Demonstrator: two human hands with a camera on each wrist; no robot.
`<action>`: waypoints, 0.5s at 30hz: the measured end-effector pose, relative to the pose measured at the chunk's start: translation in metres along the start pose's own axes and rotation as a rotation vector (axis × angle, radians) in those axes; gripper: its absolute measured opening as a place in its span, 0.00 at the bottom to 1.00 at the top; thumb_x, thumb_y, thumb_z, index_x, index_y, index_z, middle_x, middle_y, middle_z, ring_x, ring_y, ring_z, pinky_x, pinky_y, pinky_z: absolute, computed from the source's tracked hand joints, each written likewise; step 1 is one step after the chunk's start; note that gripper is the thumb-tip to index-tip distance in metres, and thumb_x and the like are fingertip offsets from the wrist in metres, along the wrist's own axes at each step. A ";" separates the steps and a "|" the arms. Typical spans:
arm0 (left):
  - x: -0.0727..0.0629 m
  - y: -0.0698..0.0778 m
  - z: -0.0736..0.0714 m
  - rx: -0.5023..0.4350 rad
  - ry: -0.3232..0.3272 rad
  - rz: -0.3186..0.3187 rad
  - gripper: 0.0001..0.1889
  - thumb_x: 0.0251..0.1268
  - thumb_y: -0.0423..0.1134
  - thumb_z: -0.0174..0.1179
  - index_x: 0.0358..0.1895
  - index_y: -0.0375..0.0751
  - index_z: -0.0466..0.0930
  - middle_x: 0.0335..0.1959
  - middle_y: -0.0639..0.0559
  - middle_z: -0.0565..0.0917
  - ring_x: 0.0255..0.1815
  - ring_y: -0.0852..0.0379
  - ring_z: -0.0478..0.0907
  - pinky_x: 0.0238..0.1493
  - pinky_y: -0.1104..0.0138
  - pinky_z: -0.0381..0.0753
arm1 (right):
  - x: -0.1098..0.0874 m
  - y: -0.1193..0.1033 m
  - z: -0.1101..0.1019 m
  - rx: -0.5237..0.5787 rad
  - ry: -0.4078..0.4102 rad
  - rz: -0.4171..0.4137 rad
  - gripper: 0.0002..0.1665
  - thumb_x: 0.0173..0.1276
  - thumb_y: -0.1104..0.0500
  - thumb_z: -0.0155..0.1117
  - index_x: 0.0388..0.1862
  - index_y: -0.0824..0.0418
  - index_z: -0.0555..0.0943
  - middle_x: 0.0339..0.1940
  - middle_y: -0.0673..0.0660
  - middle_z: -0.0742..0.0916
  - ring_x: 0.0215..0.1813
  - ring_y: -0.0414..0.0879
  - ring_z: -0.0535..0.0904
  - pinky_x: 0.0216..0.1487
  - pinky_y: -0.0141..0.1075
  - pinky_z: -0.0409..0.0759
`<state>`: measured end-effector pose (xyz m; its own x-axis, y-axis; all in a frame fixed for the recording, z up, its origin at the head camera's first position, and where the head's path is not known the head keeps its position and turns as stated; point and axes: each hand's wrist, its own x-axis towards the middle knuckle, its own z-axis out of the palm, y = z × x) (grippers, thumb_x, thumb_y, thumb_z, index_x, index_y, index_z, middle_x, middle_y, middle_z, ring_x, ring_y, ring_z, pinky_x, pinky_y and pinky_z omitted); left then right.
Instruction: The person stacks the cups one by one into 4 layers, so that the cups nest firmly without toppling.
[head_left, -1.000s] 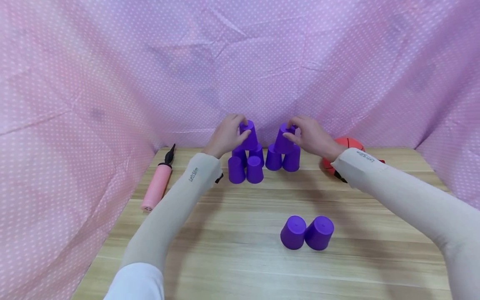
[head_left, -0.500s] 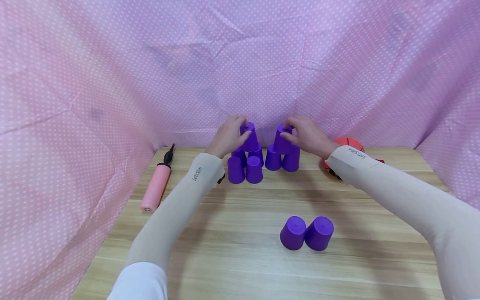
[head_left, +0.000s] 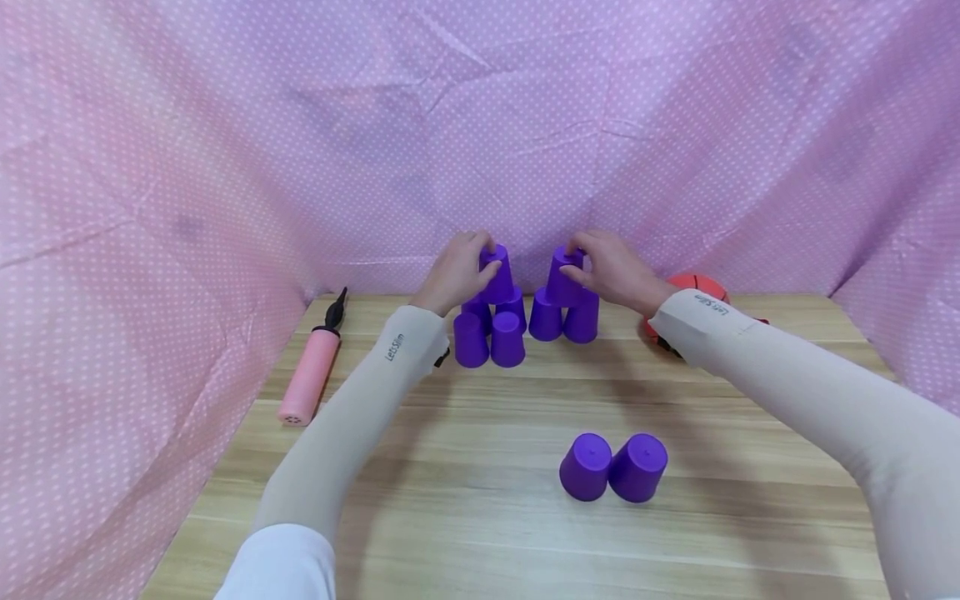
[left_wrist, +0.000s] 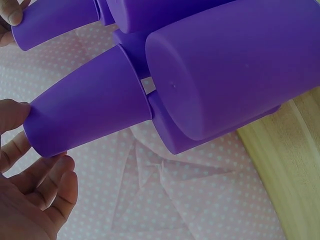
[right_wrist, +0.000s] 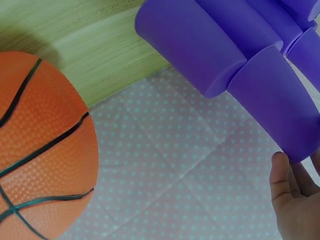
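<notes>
By its upturned base, my left hand point(head_left: 459, 271) pinches an inverted purple cup point(left_wrist: 90, 102), whose rim rests across two inverted cups behind the front pair. My right hand point(head_left: 617, 271) grips a second purple cup point(right_wrist: 280, 102) the same way. That one sits on top of two side-by-side cups point(head_left: 581, 318), bridging them. Just in front of the left stack stand two more upside-down cups point(head_left: 507, 342). The left wrist view has the thumb on one side of the cup's base and fingers on the other.
Two inverted purple cups point(head_left: 637, 468) stand nearer on the wooden table point(head_left: 465, 517). A pink hand pump point(head_left: 310, 379) lies at the left edge. Behind my right wrist sits an orange basketball point(right_wrist: 45, 150). Pink dotted cloth point(head_left: 525, 125) hangs around the back and sides.
My right hand and its cup have shifted slightly left, mostly in the first half second. The left hand has barely moved, and both hands still hold their cups.
</notes>
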<state>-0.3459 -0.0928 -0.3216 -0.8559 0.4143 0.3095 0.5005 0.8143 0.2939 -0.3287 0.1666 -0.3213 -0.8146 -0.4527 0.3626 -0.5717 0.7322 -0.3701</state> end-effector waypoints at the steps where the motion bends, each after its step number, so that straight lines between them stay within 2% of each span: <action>1: 0.000 0.000 0.000 -0.001 0.000 -0.003 0.12 0.66 0.43 0.58 0.46 0.42 0.74 0.39 0.50 0.75 0.46 0.52 0.69 0.46 0.62 0.70 | 0.000 0.000 0.000 0.000 0.001 -0.005 0.14 0.62 0.58 0.67 0.41 0.66 0.77 0.39 0.62 0.81 0.43 0.57 0.76 0.45 0.47 0.74; 11: -0.001 -0.001 0.000 -0.025 0.000 -0.008 0.11 0.65 0.42 0.58 0.46 0.43 0.73 0.39 0.51 0.75 0.46 0.52 0.69 0.46 0.62 0.71 | -0.001 0.000 -0.001 0.010 -0.008 -0.009 0.14 0.61 0.60 0.68 0.42 0.66 0.76 0.39 0.62 0.81 0.42 0.57 0.76 0.44 0.47 0.73; 15: -0.003 -0.001 -0.003 -0.047 0.002 -0.027 0.12 0.66 0.43 0.58 0.48 0.43 0.73 0.43 0.49 0.76 0.49 0.51 0.69 0.48 0.61 0.71 | -0.002 -0.001 -0.003 0.012 -0.024 0.017 0.15 0.62 0.59 0.67 0.44 0.65 0.76 0.42 0.62 0.80 0.46 0.58 0.75 0.46 0.48 0.73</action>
<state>-0.3437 -0.0959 -0.3204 -0.8688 0.3918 0.3027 0.4829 0.8052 0.3440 -0.3268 0.1684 -0.3193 -0.8263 -0.4526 0.3352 -0.5587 0.7340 -0.3861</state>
